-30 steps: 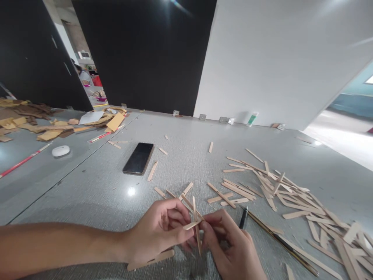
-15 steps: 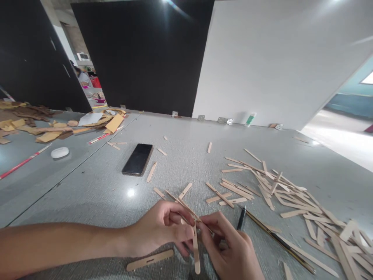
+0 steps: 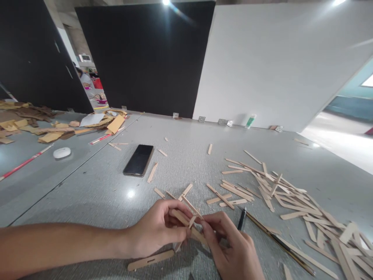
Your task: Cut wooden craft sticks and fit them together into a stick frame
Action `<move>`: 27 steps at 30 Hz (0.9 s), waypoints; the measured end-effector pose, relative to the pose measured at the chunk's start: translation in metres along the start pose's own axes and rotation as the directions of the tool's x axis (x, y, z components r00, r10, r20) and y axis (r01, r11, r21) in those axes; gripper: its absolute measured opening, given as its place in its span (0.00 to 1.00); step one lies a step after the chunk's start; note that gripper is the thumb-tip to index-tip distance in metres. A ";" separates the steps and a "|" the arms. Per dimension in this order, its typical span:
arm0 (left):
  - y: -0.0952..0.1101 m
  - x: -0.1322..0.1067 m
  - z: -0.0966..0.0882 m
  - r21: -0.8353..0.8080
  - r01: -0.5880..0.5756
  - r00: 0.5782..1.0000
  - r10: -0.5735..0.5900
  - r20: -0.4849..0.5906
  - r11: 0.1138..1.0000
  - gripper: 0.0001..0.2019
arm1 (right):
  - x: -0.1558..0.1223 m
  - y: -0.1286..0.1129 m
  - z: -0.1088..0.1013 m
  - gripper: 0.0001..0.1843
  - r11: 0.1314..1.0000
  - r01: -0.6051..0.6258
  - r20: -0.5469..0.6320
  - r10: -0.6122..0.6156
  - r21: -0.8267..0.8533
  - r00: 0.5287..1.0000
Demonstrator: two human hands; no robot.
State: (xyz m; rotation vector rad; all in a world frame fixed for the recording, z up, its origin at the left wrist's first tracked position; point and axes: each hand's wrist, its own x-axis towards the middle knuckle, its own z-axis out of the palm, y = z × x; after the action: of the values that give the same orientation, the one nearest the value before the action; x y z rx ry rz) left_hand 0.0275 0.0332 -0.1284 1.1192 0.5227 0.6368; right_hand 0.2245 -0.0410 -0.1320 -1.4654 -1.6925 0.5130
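Both my hands meet low in the middle of the view over a grey table (image 3: 87, 186). My left hand (image 3: 159, 229) and my right hand (image 3: 230, 249) pinch a small bundle of crossed wooden craft sticks (image 3: 189, 221) between their fingertips, just above the tabletop. Fingers of both hands are closed on the sticks. A flat slotted stick (image 3: 150, 259) lies on the table under my left wrist. A black pen (image 3: 242, 218) rests right beside my right hand.
A heap of loose wooden sticks (image 3: 279, 194) spreads over the right half of the table. A black phone (image 3: 138, 160) lies ahead to the left, a white oval object (image 3: 61, 152) farther left, cardboard scraps (image 3: 43, 128) at the far left. Black and white wall panels stand behind.
The held sticks have been turned: the one that hung down towards me half a second ago now lies more level between my fingers. Both hands stay in the same place.
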 end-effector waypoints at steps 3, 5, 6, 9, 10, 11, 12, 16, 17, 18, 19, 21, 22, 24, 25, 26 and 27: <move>-0.003 0.001 -0.001 -0.034 0.006 0.999 -0.005 0.045 0.999 0.15 | 0.000 0.003 0.000 0.10 0.995 0.068 0.006 -0.068 -0.075 0.998; -0.004 0.002 -0.001 -0.045 0.013 0.998 -0.010 0.065 0.999 0.16 | -0.001 0.005 0.000 0.10 0.989 0.100 0.007 -0.100 -0.110 0.995; -0.004 0.002 -0.001 -0.045 0.015 0.997 -0.012 0.072 0.999 0.16 | -0.001 0.005 0.000 0.10 0.987 0.107 0.009 -0.107 -0.118 0.994; -0.003 0.003 -0.001 -0.042 0.014 0.997 -0.011 0.075 0.999 0.16 | 0.000 0.007 0.000 0.11 0.986 0.118 0.015 -0.117 -0.122 0.993; -0.003 0.003 -0.001 -0.042 0.014 0.997 -0.011 0.074 0.999 0.16 | 0.000 0.007 0.000 0.11 0.985 0.121 0.019 -0.120 -0.121 0.993; -0.002 0.003 -0.001 -0.040 0.014 0.997 -0.011 0.071 0.999 0.16 | 0.000 0.007 -0.001 0.11 0.985 0.123 0.023 -0.122 -0.119 0.992; -0.002 0.003 -0.001 -0.037 0.015 0.998 -0.012 0.070 0.999 0.16 | 0.000 0.007 -0.001 0.11 0.985 0.125 0.026 -0.123 -0.117 0.992; -0.002 0.002 -0.001 -0.020 -0.004 0.999 0.004 0.043 1.000 0.15 | 0.001 0.008 -0.002 0.11 0.987 0.115 0.044 -0.111 -0.114 0.993; -0.003 0.002 -0.002 -0.020 -0.013 0.999 0.014 0.031 1.000 0.15 | 0.001 0.008 -0.003 0.11 0.988 0.106 0.049 -0.101 -0.114 0.994; -0.004 0.003 -0.002 -0.024 -0.023 1.000 0.023 0.017 0.999 0.15 | 0.002 0.008 -0.003 0.11 0.989 0.096 0.052 -0.091 -0.108 0.994; -0.004 0.003 -0.003 -0.031 -0.030 1.000 0.030 0.005 0.999 0.15 | 0.002 0.009 -0.003 0.11 0.991 0.088 0.052 -0.083 -0.098 0.995; -0.005 0.004 -0.004 -0.050 -0.034 0.999 0.033 -0.009 0.998 0.17 | 0.003 0.009 -0.004 0.11 0.995 0.079 0.040 -0.077 -0.064 0.996; -0.005 0.004 -0.004 -0.058 -0.033 0.999 0.032 -0.012 0.998 0.18 | 0.003 0.009 -0.005 0.11 0.995 0.081 0.031 -0.080 -0.049 0.996; -0.005 0.004 -0.004 -0.067 -0.029 1.000 0.029 -0.009 0.997 0.21 | 0.003 0.009 -0.006 0.09 0.993 0.109 0.000 -0.109 -0.047 0.994; -0.005 0.004 -0.003 -0.068 -0.031 0.999 0.030 -0.011 0.997 0.22 | 0.003 0.008 -0.007 0.09 0.988 0.139 -0.022 -0.141 -0.063 0.990; -0.005 0.004 -0.003 -0.066 -0.034 0.999 0.033 -0.017 0.997 0.23 | 0.002 0.008 -0.008 0.08 0.980 0.178 -0.048 -0.182 -0.089 0.982; -0.004 0.004 -0.002 -0.063 -0.037 0.999 0.035 -0.024 0.997 0.24 | 0.002 0.007 -0.009 0.09 0.967 0.227 -0.075 -0.237 -0.118 0.969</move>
State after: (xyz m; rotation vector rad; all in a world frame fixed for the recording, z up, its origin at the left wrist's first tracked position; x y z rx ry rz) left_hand 0.0296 0.0355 -0.1334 1.0644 0.4996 0.6941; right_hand 0.2361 -0.0396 -0.1318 -1.3214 -1.8148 0.2284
